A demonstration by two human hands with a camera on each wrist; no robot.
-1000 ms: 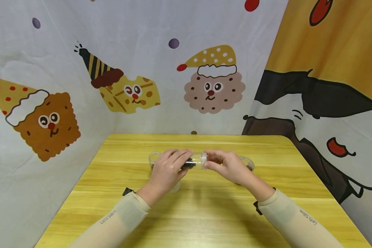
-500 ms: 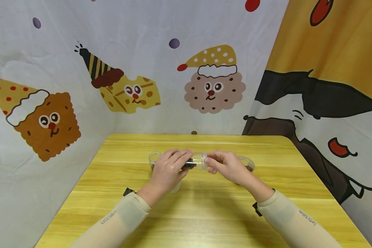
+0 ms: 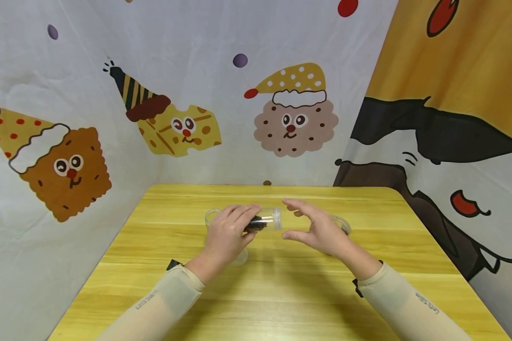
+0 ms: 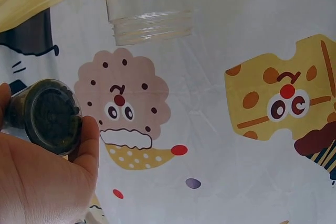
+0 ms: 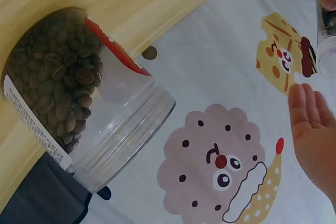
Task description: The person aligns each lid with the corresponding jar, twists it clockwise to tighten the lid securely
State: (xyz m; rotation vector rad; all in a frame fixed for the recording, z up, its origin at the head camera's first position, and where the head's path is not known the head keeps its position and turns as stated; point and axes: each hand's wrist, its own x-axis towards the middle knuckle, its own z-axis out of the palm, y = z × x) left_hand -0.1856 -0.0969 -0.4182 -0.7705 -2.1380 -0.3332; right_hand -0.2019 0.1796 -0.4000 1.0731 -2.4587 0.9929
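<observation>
In the head view my left hand (image 3: pixel 228 232) grips a small clear jar (image 3: pixel 271 219) lying sideways above the table, with dark pieces inside and a translucent lid (image 3: pixel 278 219) on its right end. The left wrist view shows the base of this small jar (image 4: pixel 52 116) between the thumb and fingers of the left hand (image 4: pixel 47 177). My right hand (image 3: pixel 317 227) is just right of the lid, thumb and fingers spread apart, touching nothing. In the right wrist view the right hand (image 5: pixel 315 140) has straight fingers below the small jar (image 5: pixel 328 51).
A larger clear jar of coffee beans (image 5: pixel 58 72) stands open behind my right hand, mostly hidden in the head view. Behind the left hand is another open clear jar (image 3: pixel 212 214). A round clear lid (image 3: pixel 240 257) lies on the wooden table (image 3: pixel 273 303).
The right hand pinched the lid end half a second ago; now it has let go and its fingers have spread. The left hand and small jar have shifted slightly left.
</observation>
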